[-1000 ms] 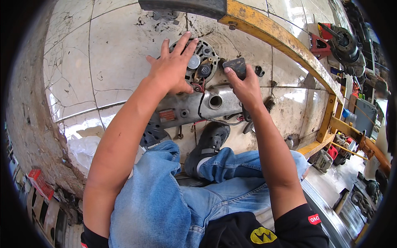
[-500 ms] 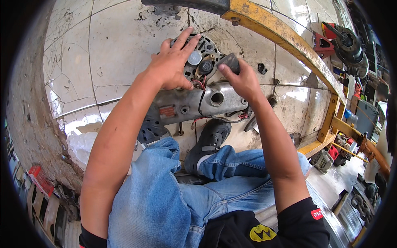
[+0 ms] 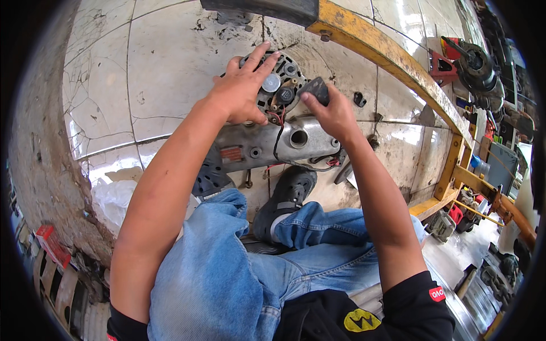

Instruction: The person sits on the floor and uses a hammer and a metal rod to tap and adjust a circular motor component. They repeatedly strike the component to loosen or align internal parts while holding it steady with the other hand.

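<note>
While the left hand [image 3: 236, 95] spreads across an alternator [image 3: 284, 94], upper centre, the right hand [image 3: 336, 115] grips a dark block [image 3: 316, 90].

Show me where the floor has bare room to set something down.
Bare: the cracked tile, between the concrete strip and the left hand; a smaller stained patch between the alternator and the yellow beam. Crowded: around the dark clogs, where the valve cover and wiring lie.
</note>
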`<state>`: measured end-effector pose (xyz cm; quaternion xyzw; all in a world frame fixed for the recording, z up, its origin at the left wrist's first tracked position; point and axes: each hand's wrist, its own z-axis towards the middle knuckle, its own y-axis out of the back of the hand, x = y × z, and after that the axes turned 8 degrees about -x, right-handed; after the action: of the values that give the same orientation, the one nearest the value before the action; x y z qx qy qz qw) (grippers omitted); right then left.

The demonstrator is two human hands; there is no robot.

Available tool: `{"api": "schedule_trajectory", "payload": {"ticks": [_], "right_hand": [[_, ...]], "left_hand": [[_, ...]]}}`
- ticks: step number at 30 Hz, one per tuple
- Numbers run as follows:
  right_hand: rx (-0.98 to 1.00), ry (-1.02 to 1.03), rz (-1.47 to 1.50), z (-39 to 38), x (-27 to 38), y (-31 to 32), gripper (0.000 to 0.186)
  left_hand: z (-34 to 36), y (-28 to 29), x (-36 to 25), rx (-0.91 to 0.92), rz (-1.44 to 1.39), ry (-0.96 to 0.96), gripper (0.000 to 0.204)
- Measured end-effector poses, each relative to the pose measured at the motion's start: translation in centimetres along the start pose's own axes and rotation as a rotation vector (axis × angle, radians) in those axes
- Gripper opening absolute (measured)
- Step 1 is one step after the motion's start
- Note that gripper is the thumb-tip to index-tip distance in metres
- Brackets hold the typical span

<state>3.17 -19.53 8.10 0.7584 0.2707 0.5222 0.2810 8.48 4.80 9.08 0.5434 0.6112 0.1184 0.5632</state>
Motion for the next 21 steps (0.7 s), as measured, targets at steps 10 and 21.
{"api": "schedule_trajectory", "payload": {"ticks": [10, 21], "right_hand": [[-0.055, 0.021, 0.023, -0.1, -0.2, -0.8, 0.049], [-0.144, -0.002, -0.023, -0.4, 0.4, -1.1, 0.05]], "left_hand": [[0.1, -0.2, 0.3, -0.012, -0.003, -0.008, 0.137], [-0.2, 0.1, -0.1, -0.005, -0.003, 0.01, 0.138]]}}
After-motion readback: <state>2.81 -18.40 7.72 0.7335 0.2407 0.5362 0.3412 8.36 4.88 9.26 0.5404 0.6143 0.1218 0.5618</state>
